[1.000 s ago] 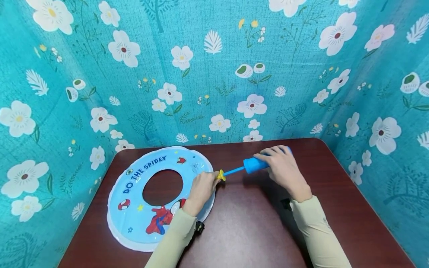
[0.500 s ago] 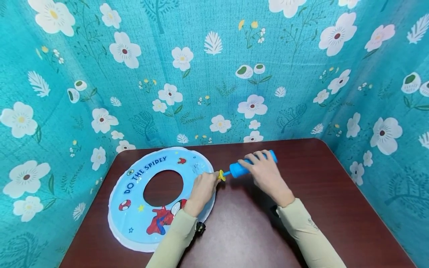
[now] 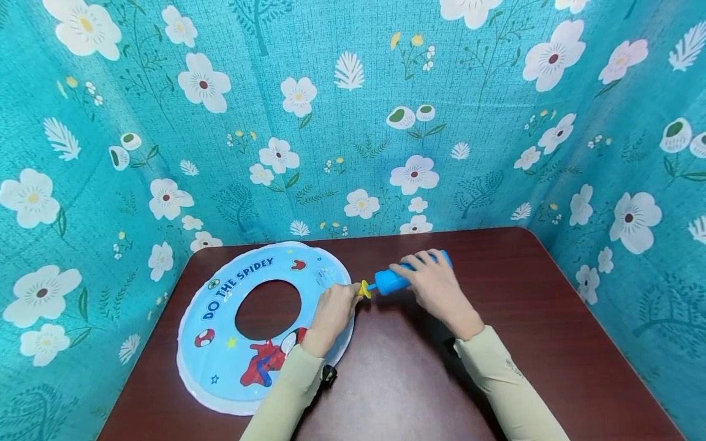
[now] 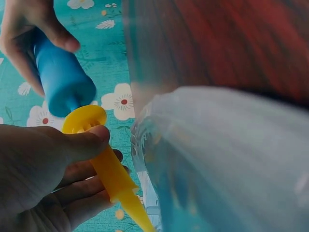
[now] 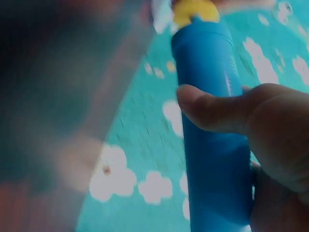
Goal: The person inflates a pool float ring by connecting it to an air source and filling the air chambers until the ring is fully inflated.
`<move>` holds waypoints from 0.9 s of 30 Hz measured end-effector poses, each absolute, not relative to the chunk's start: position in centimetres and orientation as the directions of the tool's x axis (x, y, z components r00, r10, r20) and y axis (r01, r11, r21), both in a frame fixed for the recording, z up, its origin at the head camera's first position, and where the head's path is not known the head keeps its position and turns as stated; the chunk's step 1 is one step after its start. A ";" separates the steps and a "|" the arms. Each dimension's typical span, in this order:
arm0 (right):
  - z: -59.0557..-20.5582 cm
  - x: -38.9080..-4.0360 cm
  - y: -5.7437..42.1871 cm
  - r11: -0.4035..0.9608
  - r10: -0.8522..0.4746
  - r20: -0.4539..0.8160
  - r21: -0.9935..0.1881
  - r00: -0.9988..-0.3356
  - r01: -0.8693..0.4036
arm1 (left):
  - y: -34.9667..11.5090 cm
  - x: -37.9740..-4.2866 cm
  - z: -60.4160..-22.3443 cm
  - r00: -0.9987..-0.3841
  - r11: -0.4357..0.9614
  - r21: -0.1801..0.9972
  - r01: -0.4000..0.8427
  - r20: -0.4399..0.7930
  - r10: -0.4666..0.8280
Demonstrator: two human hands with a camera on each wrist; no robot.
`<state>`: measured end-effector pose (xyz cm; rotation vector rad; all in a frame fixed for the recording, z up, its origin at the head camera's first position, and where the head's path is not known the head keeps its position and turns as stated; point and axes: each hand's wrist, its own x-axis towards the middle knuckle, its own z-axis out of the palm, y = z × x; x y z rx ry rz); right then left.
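Observation:
A blue hand pump [image 5: 212,159] with a yellow nozzle [image 4: 113,174] spans the space between both hands. My right hand [image 3: 438,291] grips the blue barrel, thumb laid across it in the right wrist view. My left hand [image 3: 333,312] pinches the yellow nozzle just behind its round flange. Only a short piece of blue rod [image 3: 372,286] shows between flange and barrel. In the left wrist view the nozzle's tapered tip points down at the edge of a light-blue swim ring [image 3: 220,367], printed with letters and a red cartoon figure. The ring lies flat under my left forearm.
The dark red-brown table [image 3: 551,343] extends to the right and front. A teal flowered cloth [image 3: 353,122] hangs along the back and both sides, close to the table's edges.
My right hand has moved left with the barrel, so the exposed rod has become much shorter. The left hand and the swim ring have stayed in place.

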<state>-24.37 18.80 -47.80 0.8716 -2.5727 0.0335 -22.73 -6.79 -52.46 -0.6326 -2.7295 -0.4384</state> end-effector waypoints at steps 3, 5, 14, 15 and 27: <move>-46.5 -24.5 20.8 0.824 -0.535 0.391 0.049 -0.749 -0.564 | -6.8 -22.6 -52.3 -0.858 0.855 0.231 0.464 0.358 0.369; -45.8 -24.5 22.1 0.835 -0.512 0.397 0.019 -0.762 -0.551 | -6.8 -22.5 -52.2 -0.862 0.855 0.239 0.461 0.349 0.368; -45.2 -24.4 22.9 0.833 -0.518 0.374 0.016 -0.770 -0.553 | -6.9 -22.3 -51.9 -0.858 0.849 0.234 0.473 0.341 0.384; -45.3 -24.3 22.4 0.831 -0.525 0.372 0.031 -0.765 -0.556 | -6.9 -22.3 -51.9 -0.855 0.848 0.231 0.477 0.346 0.387; -49.0 -23.7 16.7 0.781 -0.617 0.388 0.188 -0.685 -0.596 | -6.6 -22.4 -52.1 -0.859 0.848 0.246 0.470 0.347 0.376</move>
